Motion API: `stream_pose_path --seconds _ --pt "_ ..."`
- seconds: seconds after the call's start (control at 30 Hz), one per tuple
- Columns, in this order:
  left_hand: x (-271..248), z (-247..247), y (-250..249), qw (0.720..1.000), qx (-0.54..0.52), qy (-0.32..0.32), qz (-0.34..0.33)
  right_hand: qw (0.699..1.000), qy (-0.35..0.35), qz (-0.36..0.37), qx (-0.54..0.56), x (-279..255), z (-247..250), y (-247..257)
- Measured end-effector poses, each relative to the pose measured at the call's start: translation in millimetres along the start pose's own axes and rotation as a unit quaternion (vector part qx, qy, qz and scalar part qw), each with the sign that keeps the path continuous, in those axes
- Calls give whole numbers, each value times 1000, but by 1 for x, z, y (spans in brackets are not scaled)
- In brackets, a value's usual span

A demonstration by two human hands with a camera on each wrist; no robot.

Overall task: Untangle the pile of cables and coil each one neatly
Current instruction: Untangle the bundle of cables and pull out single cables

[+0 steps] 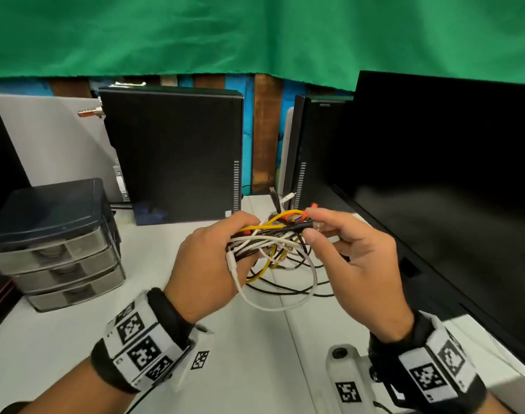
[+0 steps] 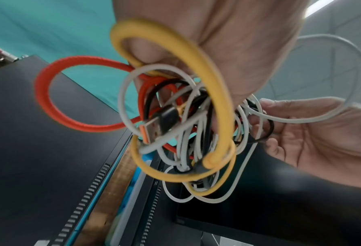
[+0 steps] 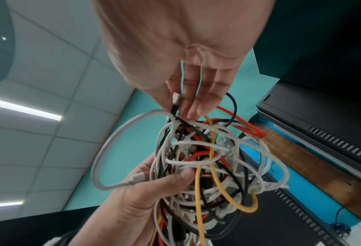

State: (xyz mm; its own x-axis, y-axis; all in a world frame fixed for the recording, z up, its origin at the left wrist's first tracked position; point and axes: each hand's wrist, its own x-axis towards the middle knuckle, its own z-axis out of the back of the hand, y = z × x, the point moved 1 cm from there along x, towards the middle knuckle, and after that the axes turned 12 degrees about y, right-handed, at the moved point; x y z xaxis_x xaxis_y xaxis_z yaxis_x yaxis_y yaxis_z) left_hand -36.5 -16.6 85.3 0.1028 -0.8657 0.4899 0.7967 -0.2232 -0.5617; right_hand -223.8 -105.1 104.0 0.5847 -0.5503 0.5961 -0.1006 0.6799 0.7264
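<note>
A tangle of cables (image 1: 273, 243), white, black, yellow and red, is held above the white desk (image 1: 249, 360). My left hand (image 1: 225, 237) grips the bundle from the left, its fingers curled round the strands. In the left wrist view the tangle (image 2: 188, 126) shows a red loop (image 2: 49, 93) and a yellow loop (image 2: 213, 86) sticking out. My right hand (image 1: 316, 230) pinches a silver USB plug (image 3: 176, 98) on a black cable at the top right of the tangle (image 3: 207, 166). White and black loops (image 1: 288, 289) hang down to the desk.
A grey drawer unit (image 1: 58, 243) stands at the left. A black computer tower (image 1: 177, 150) and a second one (image 1: 315, 150) stand behind the hands. A large dark monitor (image 1: 446, 180) fills the right side. A green cloth (image 1: 255, 34) hangs above.
</note>
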Motion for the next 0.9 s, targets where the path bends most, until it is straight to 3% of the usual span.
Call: stream_pose_path --seconds 0.17,0.33,0.57,0.63,0.7,0.77,0.83,0.9 --pt "1 2 -2 996 84 -19 -20 999 13 10 49 -1 1 0" --pt "1 2 -3 994 106 -19 -12 997 -20 16 70 -2 0 -1" --pt "1 3 0 986 128 -60 -86 998 -21 46 44 1 8 1" --pt "3 4 2 993 48 -72 -79 997 -60 38 25 2 12 0" --pt "6 6 8 991 -117 -63 -30 995 -101 10 10 4 15 -4" --pt "8 7 13 956 -292 -32 31 992 -126 -17 1 5 16 -9" --pt "8 5 16 876 -477 5 77 993 -113 -23 5 5 15 -10" --pt "8 3 15 801 -590 23 102 996 -86 -19 4 5 12 -9"
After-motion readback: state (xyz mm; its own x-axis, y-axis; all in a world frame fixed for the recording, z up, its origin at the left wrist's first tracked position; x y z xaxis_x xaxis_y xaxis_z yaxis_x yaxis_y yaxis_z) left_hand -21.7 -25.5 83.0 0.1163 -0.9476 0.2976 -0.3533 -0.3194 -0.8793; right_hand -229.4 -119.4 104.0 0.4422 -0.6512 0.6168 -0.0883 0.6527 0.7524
